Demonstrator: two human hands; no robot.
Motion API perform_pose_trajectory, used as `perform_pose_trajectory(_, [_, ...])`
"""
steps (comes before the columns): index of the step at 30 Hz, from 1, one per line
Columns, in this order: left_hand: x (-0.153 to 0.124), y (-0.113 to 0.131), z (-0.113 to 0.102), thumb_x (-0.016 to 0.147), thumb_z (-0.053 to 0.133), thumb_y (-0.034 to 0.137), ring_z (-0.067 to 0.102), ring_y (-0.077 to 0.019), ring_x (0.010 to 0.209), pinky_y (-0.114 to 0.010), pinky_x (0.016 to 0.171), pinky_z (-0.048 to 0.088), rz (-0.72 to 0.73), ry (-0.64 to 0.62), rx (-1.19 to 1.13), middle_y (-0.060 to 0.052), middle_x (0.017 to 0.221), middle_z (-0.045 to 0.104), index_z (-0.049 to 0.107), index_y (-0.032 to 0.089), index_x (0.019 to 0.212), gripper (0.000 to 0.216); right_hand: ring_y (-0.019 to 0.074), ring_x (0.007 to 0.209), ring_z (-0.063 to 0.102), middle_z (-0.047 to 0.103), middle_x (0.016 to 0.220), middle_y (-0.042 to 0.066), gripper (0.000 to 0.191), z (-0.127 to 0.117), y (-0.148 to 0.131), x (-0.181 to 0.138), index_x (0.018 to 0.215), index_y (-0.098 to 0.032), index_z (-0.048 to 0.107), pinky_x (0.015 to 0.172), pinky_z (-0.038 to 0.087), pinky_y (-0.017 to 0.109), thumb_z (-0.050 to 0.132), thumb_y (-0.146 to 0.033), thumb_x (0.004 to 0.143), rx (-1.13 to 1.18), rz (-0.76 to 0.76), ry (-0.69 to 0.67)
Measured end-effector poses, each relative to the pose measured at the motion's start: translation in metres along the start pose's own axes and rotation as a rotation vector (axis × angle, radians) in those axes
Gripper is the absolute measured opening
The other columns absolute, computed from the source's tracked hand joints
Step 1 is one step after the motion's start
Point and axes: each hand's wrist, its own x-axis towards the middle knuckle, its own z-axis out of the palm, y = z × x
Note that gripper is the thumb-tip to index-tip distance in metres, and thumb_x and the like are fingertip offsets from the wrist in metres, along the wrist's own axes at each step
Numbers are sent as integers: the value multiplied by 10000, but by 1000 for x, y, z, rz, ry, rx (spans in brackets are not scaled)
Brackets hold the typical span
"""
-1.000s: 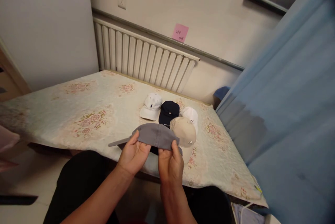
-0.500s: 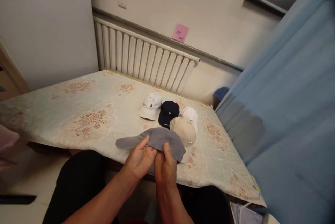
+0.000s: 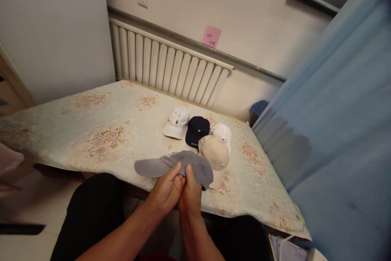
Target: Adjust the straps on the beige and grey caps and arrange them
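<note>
A grey baseball cap [image 3: 183, 165] is held between both hands over the near edge of the bed-like surface, its brim pointing left. My left hand [image 3: 166, 189] grips its lower edge, thumb on the outside. Close beside it, my right hand [image 3: 190, 196] pinches the same edge, thumb up against the crown; the fingers of both are partly hidden under the cap. Just beyond lie a beige cap [image 3: 215, 153], a black cap [image 3: 198, 128], a white cap [image 3: 177, 122] with a small dark logo, and another white cap [image 3: 222, 132] partly behind the beige one.
The caps rest on a floral cover [image 3: 119, 102]. A white radiator [image 3: 171, 63] runs along the wall behind it, under a pink note [image 3: 211, 36]. A blue curtain [image 3: 336, 130] hangs at the right. My knees [image 3: 91, 212] are at the near edge.
My hands have drawn closer together along the cap's edge. The grey cap has shifted slightly left and tilted, so a bit of lettering on its front and the beige cap's brim now show.
</note>
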Motion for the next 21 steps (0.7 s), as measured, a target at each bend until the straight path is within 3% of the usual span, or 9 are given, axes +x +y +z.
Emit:
perform_pose_trajectory(5, [-3, 0, -10, 837, 549, 83, 613, -240, 1095, -363, 1059, 391, 53, -120, 25, -128, 1000, 725, 683, 80, 1015, 223, 197, 1081, 616, 697, 1112, 86, 398, 0, -12, 2, 1104, -121, 652, 1065, 369, 370, 619, -381, 804, -3, 87, 83])
perform_pose_trajectory(11, [-8, 5, -22, 706, 605, -68, 625, -229, 1076, -365, 1076, 363, 51, -148, 69, -90, 1001, 732, 661, 135, 1110, 455, 218, 1090, 620, 697, 1111, 98, 383, 3, -21, 14, 1133, -126, 623, 1041, 399, 448, 574, -331, 814, 309, 142, -67])
perform_pose_trajectory(16, [-8, 20, -17, 815, 498, -11, 624, -205, 1079, -339, 1005, 445, 173, -174, -60, -61, 1113, 700, 564, 215, 1252, 496, 216, 1109, 614, 713, 1075, 108, 335, -3, -30, 24, 1093, -116, 641, 1058, 381, 451, 514, -274, 827, 467, 223, -74])
perform_pose_trajectory(21, [-9, 33, -17, 919, 363, 122, 630, -206, 1071, -362, 990, 458, 104, -78, -134, -54, 1106, 706, 518, 234, 1308, 433, 210, 1074, 635, 739, 997, 92, 308, -10, -31, 26, 1021, -129, 677, 1057, 382, 441, 474, -265, 834, 519, 322, -30])
